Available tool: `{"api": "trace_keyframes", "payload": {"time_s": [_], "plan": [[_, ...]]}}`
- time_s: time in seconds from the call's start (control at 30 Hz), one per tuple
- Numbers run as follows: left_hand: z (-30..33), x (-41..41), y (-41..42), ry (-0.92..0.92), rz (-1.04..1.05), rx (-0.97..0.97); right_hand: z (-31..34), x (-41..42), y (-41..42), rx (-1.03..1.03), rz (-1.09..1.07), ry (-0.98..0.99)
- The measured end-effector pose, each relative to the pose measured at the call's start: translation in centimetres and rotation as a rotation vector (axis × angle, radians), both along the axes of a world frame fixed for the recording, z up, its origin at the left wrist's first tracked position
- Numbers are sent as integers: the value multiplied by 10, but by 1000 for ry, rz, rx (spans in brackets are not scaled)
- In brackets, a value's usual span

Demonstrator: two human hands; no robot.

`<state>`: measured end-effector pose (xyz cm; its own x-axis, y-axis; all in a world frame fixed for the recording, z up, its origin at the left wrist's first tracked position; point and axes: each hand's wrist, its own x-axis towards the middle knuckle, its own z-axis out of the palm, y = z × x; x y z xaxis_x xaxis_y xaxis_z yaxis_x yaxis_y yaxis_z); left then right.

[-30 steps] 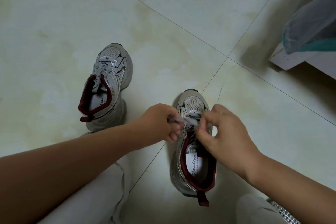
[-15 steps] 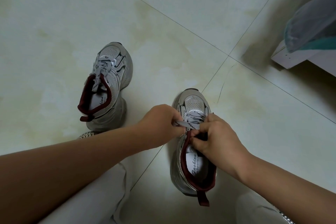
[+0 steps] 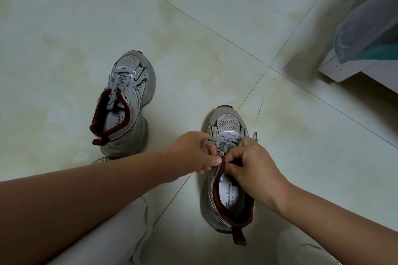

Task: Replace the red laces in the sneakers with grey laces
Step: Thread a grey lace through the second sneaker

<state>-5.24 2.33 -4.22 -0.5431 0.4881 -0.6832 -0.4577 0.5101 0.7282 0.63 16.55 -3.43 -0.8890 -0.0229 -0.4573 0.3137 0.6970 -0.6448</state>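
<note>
Two grey sneakers with dark red collars stand on the tiled floor. The far left sneaker (image 3: 129, 101) carries a grey patterned lace (image 3: 120, 78) with its ends lying in the opening. On the near right sneaker (image 3: 228, 178), my left hand (image 3: 196, 153) pinches one end of the grey lace (image 3: 226, 139) at the top eyelets. My right hand (image 3: 252, 165) pinches the other end at the tongue, its fingers curled into the shoe's opening. A lace tip (image 3: 255, 135) sticks out past my right hand. No red lace is in view.
My knees in light trousers (image 3: 120, 234) fill the bottom edge. A white furniture corner (image 3: 336, 71) draped with grey and teal fabric (image 3: 366, 34) stands at the right. A woven object (image 3: 103, 159) peeks out behind my left forearm.
My right hand has dropped from above the laces down to the tongue and into the shoe's opening. My left hand stayed at the left side of the laces.
</note>
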Motion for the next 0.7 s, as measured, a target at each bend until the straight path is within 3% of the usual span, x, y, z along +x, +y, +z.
{"api": "trace_keyframes", "payload": {"time_s": [0.17,0.3,0.37,0.47,0.5,0.57,0.7], "plan": [[1,9,-1,53,-29,47,8,-4,3,-31,9,-45],[-4,15,-5,41,97,16,24,-8,19,-140,-113,-40],[-6,16,-9,-4,141,13,39,-13,33,-428,-329,-56],[-7,18,-12,-49,190,44,55,-16,57,-1021,-695,-154],[-7,18,-12,-44,185,49,57,-15,61,-1118,-760,-173],[-7,18,-11,-13,162,44,57,-11,62,-1120,-786,-224],[-2,16,-8,127,72,-2,44,3,50,-729,-657,-286]]}}
